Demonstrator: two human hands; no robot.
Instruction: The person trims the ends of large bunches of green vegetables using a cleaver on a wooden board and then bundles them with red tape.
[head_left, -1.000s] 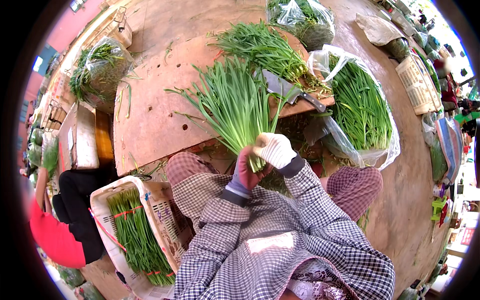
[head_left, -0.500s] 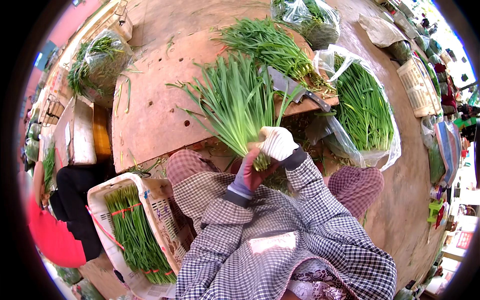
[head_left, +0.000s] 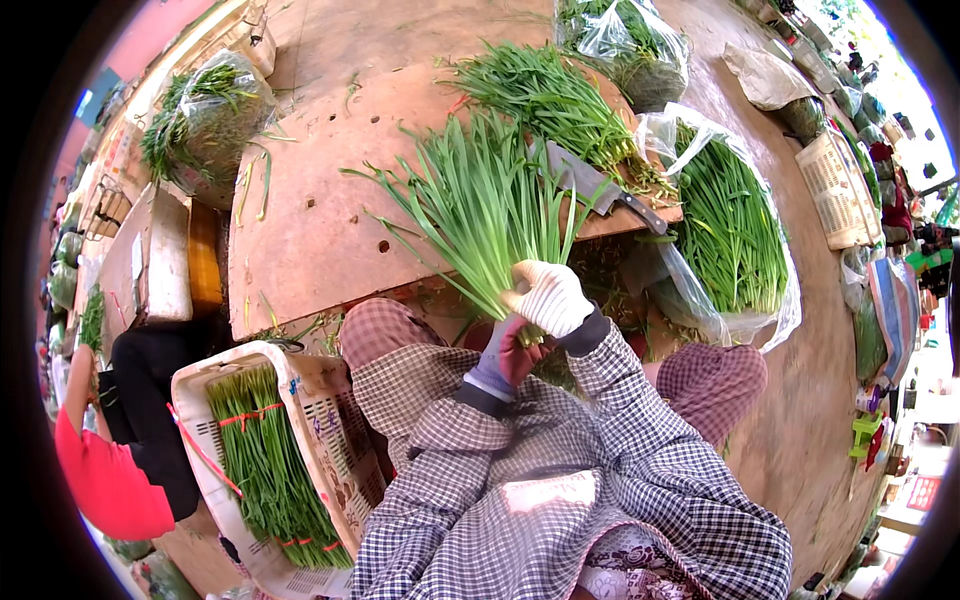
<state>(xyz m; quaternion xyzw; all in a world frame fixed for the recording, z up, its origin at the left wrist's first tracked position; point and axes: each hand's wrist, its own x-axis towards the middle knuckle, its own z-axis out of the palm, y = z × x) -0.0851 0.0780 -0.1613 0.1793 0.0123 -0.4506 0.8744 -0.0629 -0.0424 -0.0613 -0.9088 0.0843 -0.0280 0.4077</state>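
A bunch of garlic chives (head_left: 485, 205) is held over my lap, its leaves fanned out across the wooden board (head_left: 310, 235) and its stem ends toward me. My left hand (head_left: 497, 358), in a grey and maroon glove, closes round the stems near their cut ends. Wrapped over the stems just above it is my right hand (head_left: 553, 298), in a white knitted glove. A cleaver (head_left: 590, 185) with a dark handle lies on the board, right of the leaves. Beyond it rests a loose heap of chives (head_left: 550, 100).
An open plastic bag of chives (head_left: 730, 215) stands at the right. At lower left, a white crate (head_left: 335, 440) holds chives tied with red bands. Bagged greens (head_left: 225, 105) stand far left. A co-worker in a red top (head_left: 115, 480) sits at the left edge.
My right hand has shifted slightly on the stems, and its fingers have moved. The bunch stays in both hands. At the left edge, the co-worker's arm has come more into view.
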